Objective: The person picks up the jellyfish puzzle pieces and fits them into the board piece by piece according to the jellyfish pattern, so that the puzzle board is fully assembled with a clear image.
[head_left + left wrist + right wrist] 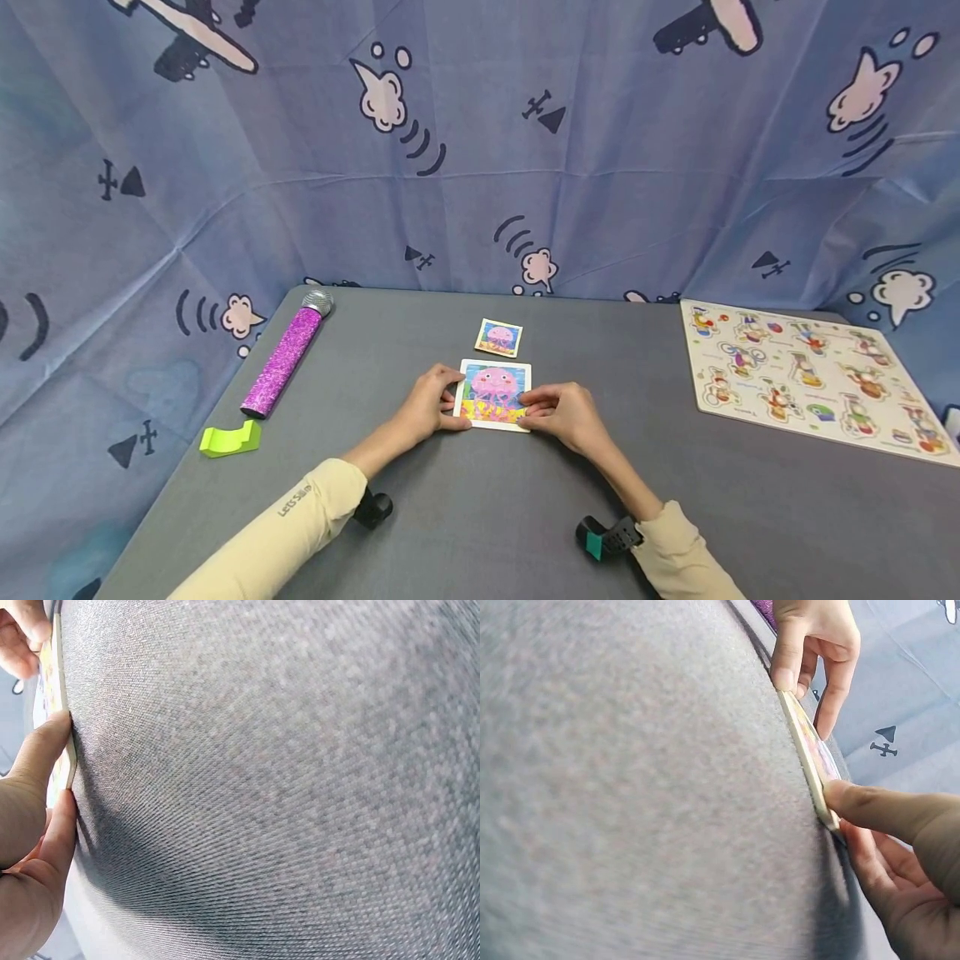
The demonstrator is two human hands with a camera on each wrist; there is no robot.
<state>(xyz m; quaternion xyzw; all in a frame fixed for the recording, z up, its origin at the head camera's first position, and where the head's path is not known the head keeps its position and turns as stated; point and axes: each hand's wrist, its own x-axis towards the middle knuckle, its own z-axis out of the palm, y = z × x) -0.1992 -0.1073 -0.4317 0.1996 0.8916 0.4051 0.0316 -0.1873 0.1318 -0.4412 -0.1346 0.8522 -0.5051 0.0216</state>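
A square jellyfish picture board point(492, 388) with a white border lies at the middle of the grey table. My left hand point(426, 406) holds its left side, thumb at the near left corner. At the opposite side, my right hand point(568, 417) grips the board's near right corner between thumb and fingers. The right wrist view shows the board's thick pale edge point(802, 746), slightly tilted, with a hand at each end. Just beyond the board sits a smaller square card point(498, 337) with a matching pink jellyfish.
On the left lie a glittery purple microphone point(285, 358) and a lime-green curved block point(230, 439). A white board with cartoon animal pictures point(810, 375) rests at the right. Behind the grey table point(480, 517) hangs a blue printed curtain point(465, 150).
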